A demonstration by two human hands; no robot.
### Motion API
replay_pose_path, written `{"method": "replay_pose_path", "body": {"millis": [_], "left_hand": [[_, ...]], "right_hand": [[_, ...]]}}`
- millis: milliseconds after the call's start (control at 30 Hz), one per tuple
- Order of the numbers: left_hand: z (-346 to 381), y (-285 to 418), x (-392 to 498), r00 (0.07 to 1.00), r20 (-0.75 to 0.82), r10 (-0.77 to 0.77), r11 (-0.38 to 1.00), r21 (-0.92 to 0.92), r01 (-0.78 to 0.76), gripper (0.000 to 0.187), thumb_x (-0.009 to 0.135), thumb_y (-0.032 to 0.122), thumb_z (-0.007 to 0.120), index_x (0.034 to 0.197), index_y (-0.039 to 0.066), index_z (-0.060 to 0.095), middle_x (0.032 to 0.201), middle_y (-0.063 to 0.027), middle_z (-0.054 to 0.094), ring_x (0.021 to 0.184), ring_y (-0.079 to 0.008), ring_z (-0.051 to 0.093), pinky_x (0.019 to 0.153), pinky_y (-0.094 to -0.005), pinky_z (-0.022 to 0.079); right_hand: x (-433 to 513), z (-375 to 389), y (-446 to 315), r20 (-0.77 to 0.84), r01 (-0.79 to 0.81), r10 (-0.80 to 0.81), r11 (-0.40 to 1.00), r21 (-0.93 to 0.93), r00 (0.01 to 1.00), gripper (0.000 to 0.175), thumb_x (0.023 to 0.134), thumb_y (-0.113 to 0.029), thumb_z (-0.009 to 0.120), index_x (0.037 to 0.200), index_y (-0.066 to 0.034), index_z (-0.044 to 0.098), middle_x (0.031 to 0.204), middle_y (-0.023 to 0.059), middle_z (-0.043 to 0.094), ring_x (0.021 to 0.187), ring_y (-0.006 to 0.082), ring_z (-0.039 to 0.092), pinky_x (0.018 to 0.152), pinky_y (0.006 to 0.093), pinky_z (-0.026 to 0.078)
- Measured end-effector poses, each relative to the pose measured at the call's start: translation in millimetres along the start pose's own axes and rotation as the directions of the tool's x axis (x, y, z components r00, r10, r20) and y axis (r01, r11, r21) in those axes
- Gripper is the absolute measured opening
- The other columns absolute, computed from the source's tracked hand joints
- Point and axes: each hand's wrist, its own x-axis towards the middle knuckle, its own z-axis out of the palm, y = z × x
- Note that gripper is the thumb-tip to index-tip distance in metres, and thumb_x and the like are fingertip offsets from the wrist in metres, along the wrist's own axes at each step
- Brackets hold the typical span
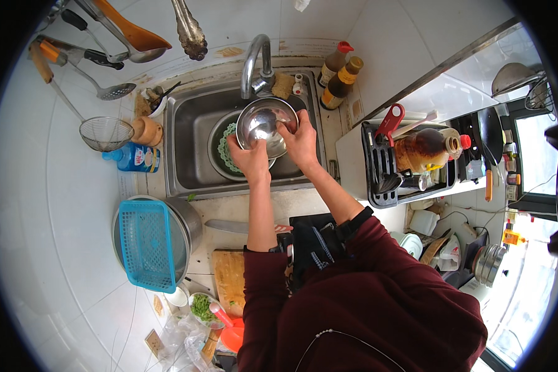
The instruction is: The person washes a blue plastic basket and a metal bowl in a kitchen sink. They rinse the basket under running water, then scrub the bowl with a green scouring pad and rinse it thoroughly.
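Note:
Over the steel sink [193,174], below the chrome faucet [255,60], a shiny metal bowl [269,116] is held up in both hands. My left hand [251,160] grips its lower left rim, with the thumb inside. My right hand [300,139] grips the right rim, its thumb reaching into the bowl. Beneath, a larger metal basin [214,156] stands in the sink, partly hidden by the held bowl and my left hand. Inside that basin is a pale green item with a lacy edge [225,149]. A brown sponge [283,86] rests behind the sink, by the faucet.
A blue plastic basket [149,244] lies over a large pot at the left. A knife [228,226] and a wooden cutting board [229,274] are on the counter below the sink. Sauce bottles [339,83] stand at the sink's back right corner. Ladles and a wire strainer [106,133] hang at left.

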Motion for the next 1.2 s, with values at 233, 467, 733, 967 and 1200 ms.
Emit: {"method": "replay_pose_path", "body": {"millis": [233, 467, 733, 967, 1200], "left_hand": [[-0.4, 3.2, -5.0, 0.997, 0.08, 0.003, 0.998, 0.061, -0.008, 0.038, 0.075, -0.007, 0.066, 0.109, 0.001, 0.05, 0.106, -0.0095, 0.06, 0.097, -0.0182, 0.059, 0.09, -0.0318, 0.048], [3.1, -1.7, -10.8, 0.997, 0.08, 0.023, 0.997, 0.07, -0.029, 0.038, 0.078, -0.007, 0.065, 0.111, 0.001, 0.048, 0.107, -0.0108, 0.057, 0.098, -0.0195, 0.058, 0.09, -0.0326, 0.049], [5.3, 6.5, -17.4, 0.998, 0.06, 0.017, 0.996, 0.085, -0.022, 0.037, 0.08, -0.008, 0.063, 0.112, 0.001, 0.047, 0.108, -0.0116, 0.057, 0.099, -0.02, 0.058, 0.091, -0.0329, 0.048], [8.1, 10.6, -21.0, 0.998, 0.054, -0.014, 0.997, 0.071, 0.01, 0.039, 0.08, -0.008, 0.063, 0.114, 0.0, 0.047, 0.111, -0.0128, 0.057, 0.101, -0.0217, 0.059, 0.095, -0.0347, 0.047], [6.2, 5.9, -18.3, 0.998, 0.027, -0.05, 0.999, 0.011, 0.05, 0.044, 0.078, -0.01, 0.063, 0.118, 0.001, 0.046, 0.116, -0.0127, 0.057, 0.108, -0.0229, 0.059, 0.099, -0.0347, 0.045]], "right_hand": [[-6.8, -3.8, -22.9, -0.019, -0.031, 0.031, 0.999, 0.044, 0.999, 0.051, 0.073, -0.021, 0.088, 0.103, 0.0001, 0.052, 0.1, 0.0177, 0.074, 0.092, 0.0289, 0.073, 0.084, 0.0363, 0.056], [-1.4, 1.0, -13.7, -0.103, -0.012, 0.001, 0.994, -0.106, 0.995, 0.074, 0.062, -0.03, 0.094, 0.112, 0.0002, 0.047, 0.1, 0.023, 0.073, 0.092, 0.035, 0.073, 0.083, 0.0406, 0.058], [-4.1, -4.0, -25.7, -0.035, -0.031, 0.028, 0.996, -0.087, 0.999, 0.072, 0.065, -0.029, 0.096, 0.11, 0.0021, 0.05, 0.105, 0.0233, 0.072, 0.097, 0.0323, 0.073, 0.083, 0.0413, 0.059], [0.2, -4.8, -10.3, -0.002, 0.041, -0.041, 0.999, 0.004, 0.999, 0.069, 0.067, -0.027, 0.095, 0.11, 0.0017, 0.05, 0.103, 0.0225, 0.072, 0.094, 0.0308, 0.074, 0.081, 0.0397, 0.059], [6.9, -0.5, 2.7, 0.05, 0.014, -0.013, 1.0, -0.021, 0.999, 0.07, 0.069, -0.027, 0.091, 0.113, 0.0025, 0.045, 0.101, 0.0257, 0.072, 0.095, 0.0379, 0.073, 0.082, 0.0424, 0.057]]}}
